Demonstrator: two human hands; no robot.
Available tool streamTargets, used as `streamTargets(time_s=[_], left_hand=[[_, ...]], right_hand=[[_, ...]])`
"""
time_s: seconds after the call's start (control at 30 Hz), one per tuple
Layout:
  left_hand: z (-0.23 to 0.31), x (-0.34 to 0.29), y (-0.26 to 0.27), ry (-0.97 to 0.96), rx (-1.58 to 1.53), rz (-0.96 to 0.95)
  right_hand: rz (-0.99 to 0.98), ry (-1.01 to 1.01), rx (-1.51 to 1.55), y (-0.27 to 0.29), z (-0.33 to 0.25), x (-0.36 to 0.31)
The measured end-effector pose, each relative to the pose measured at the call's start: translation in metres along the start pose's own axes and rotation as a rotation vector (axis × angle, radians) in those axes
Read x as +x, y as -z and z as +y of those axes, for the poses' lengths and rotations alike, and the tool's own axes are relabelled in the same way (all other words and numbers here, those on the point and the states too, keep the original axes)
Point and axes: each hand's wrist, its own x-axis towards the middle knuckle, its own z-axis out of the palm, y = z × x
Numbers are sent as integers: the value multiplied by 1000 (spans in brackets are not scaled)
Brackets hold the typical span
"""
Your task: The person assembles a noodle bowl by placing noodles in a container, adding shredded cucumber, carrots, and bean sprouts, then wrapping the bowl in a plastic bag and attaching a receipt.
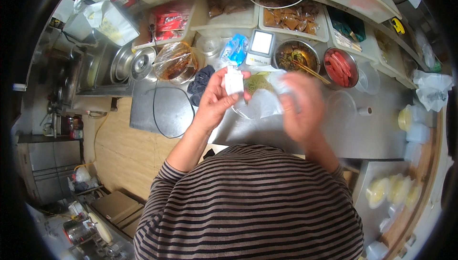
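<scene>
Held up over the steel worktop, my left hand [213, 105] has its thumb and fingers closed on a folded white paper slip [234, 82]. My right hand [305, 107] is smeared by motion, so its fingers do not read clearly. It is beside a translucent white plastic sheet or bag [265, 104], and whether it grips that plastic I cannot tell. Between my hands, shredded green food [259, 84] shows behind the plastic; its container is mostly hidden. A digital scale [260, 45] with a bright display stands just beyond, next to a blue plastic packet [234, 49].
Dark cloth [200, 82] and a film-covered bowl [175, 63] lie left. To the right are a steel bowl with chopsticks [296, 55], a bowl of red sausages [340, 67] and clear round containers [341, 105]. Bins [295, 20] line the back; a sink [98, 71] is far left.
</scene>
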Motion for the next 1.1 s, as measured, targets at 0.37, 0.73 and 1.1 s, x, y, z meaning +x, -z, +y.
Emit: streamTargets(time_s=[0.37, 0.73, 1.1], left_hand=[[-8, -20, -3, -10, 35, 140], [11, 4, 4, -53, -12, 176], [30, -4, 7, -191, 49, 277]], right_hand=[[-768, -544, -123, -147, 151, -67], [-908, -617, -384, -117, 116, -44], [-600, 124, -176, 38, 57, 12]])
